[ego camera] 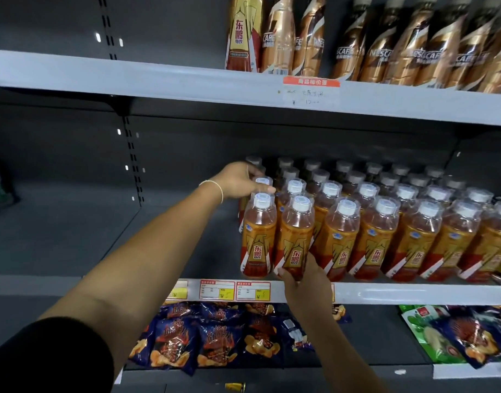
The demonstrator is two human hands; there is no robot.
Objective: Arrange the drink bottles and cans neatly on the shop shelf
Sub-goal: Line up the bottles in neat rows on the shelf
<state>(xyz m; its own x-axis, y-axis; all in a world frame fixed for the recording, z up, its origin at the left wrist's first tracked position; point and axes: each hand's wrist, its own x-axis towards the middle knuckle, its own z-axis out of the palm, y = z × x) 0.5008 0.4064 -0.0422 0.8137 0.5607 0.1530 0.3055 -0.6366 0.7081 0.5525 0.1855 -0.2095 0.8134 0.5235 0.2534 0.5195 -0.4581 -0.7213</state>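
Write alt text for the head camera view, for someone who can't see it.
A person's left hand grips the top of a rear orange bottle while the right hand holds the base of a tilted front bottle on a shop shelf. Coffee bottles stand above, snack bags lie below.

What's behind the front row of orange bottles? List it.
More orange bottles in further rows, then dark, grey-capped bottles at the back. Only their tops show; bodies are covered by the front row. The left hand hides part of the left end.
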